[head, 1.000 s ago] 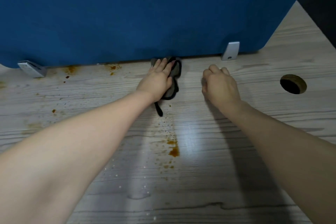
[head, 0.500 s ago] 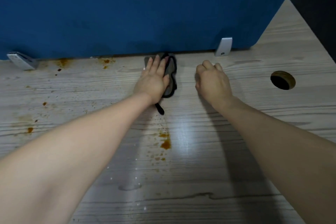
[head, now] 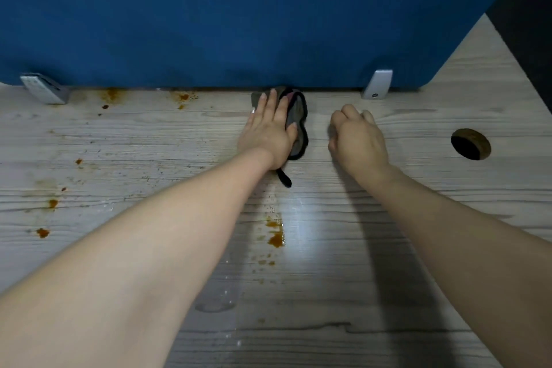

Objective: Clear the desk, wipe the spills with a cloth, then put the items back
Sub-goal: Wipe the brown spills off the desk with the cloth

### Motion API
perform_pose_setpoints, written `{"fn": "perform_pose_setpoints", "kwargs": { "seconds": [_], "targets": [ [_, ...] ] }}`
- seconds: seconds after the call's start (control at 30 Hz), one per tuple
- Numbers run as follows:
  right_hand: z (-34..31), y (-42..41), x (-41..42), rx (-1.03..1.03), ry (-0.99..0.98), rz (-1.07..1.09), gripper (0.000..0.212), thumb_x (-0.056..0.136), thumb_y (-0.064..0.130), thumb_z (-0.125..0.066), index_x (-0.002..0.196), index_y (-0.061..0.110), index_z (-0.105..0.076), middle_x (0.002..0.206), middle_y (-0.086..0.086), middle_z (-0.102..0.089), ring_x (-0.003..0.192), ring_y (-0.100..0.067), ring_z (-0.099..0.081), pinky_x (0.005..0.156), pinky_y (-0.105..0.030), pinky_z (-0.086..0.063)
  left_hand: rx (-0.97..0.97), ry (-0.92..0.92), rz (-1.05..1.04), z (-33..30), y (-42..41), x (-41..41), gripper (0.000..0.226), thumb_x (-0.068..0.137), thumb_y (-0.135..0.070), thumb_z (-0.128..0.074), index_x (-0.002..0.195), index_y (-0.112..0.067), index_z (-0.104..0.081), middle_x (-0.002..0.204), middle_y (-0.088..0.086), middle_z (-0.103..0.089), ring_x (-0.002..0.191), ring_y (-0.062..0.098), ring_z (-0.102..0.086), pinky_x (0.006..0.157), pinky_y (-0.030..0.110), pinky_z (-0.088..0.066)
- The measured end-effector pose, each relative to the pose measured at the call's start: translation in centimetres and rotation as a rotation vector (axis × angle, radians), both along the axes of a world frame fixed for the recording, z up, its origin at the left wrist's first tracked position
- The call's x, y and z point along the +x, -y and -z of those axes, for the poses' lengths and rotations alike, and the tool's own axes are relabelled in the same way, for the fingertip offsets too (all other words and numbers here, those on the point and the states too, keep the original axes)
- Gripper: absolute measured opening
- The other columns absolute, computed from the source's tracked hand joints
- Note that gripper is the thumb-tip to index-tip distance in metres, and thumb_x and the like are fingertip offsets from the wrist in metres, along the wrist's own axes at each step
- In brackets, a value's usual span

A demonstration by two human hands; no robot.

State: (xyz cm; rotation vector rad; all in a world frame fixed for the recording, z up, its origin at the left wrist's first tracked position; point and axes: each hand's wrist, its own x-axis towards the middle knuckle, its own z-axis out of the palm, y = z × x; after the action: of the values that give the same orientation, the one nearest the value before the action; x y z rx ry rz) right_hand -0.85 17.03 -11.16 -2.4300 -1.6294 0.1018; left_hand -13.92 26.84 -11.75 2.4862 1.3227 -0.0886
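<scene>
At upper centre the left hand point(head: 268, 131) pressed flat-fingered on the grey black-edged cloth point(head: 298, 125) against the blue fabric partition point(head: 239, 15) to scrub, while the right hand point(head: 357, 136), curled and seemingly empty, braced nearby.

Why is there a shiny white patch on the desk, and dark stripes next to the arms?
Head view: the white patch is lamp glare on the wet desk; the dark stripe is the right arm's shadow. The wide lens bends the blue partition.
</scene>
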Motion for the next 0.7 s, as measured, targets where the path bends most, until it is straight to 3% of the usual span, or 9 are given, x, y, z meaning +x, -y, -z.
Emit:
{"fn": "perform_pose_setpoints", "kwargs": {
  "seconds": [0.1, 0.3, 0.57, 0.7],
  "targets": [
    [0.0, 0.1, 0.1, 0.006, -0.003, 0.003, 0.016, 0.089, 0.005, -0.051, 0.105, 0.002, -0.056, 0.114, -0.012, -0.049, 0.105, -0.034, -0.043, 0.070, -0.036, -0.037, -0.015, 0.022, -0.018, 0.0, 2.3, 0.8, 0.059, 0.102, -0.035, -0.020, 0.152, -0.019, 0.006, 0.158, 0.005, 0.016, 0.145, 0.020, 0.017, 0.116, 0.034, 0.008],
    [-0.2, 0.1, 0.0, -0.027, 0.005, 0.003, 0.023, 0.089, 0.007, -0.052, 0.112, 0.003, -0.054, 0.119, -0.012, -0.048, 0.111, -0.036, -0.042, 0.078, -0.040, -0.041, -0.062, 0.036, 0.287, -0.1, 3.9, -1.3, 0.058, 0.102, -0.039, -0.024, 0.151, -0.028, 0.006, 0.158, -0.002, 0.017, 0.145, 0.014, 0.016, 0.116, 0.032, 0.005],
    [0.6, 0.0, 0.1, 0.004, -0.007, 0.026, 0.019, 0.092, 0.004, -0.046, 0.109, 0.002, -0.056, 0.115, -0.011, -0.049, 0.111, -0.037, -0.043, 0.076, -0.040, -0.043, 0.001, 0.011, 0.029, 0.1, 1.5, -0.8, 0.057, 0.103, -0.034, -0.020, 0.152, -0.023, 0.005, 0.159, 0.003, 0.015, 0.145, 0.018, 0.015, 0.118, 0.033, 0.006],
    [0.5, 0.1, -0.1, -0.015, -0.010, 0.025, 0.018, 0.090, 0.008, -0.051, 0.108, 0.005, -0.055, 0.116, -0.010, -0.048, 0.113, -0.036, -0.041, 0.076, -0.041, -0.044, -0.012, 0.044, 0.160, 0.1, 5.1, -2.1, 0.057, 0.103, -0.035, -0.020, 0.151, -0.027, 0.008, 0.158, 0.000, 0.017, 0.144, 0.016, 0.018, 0.116, 0.031, 0.008]
  ]
}}
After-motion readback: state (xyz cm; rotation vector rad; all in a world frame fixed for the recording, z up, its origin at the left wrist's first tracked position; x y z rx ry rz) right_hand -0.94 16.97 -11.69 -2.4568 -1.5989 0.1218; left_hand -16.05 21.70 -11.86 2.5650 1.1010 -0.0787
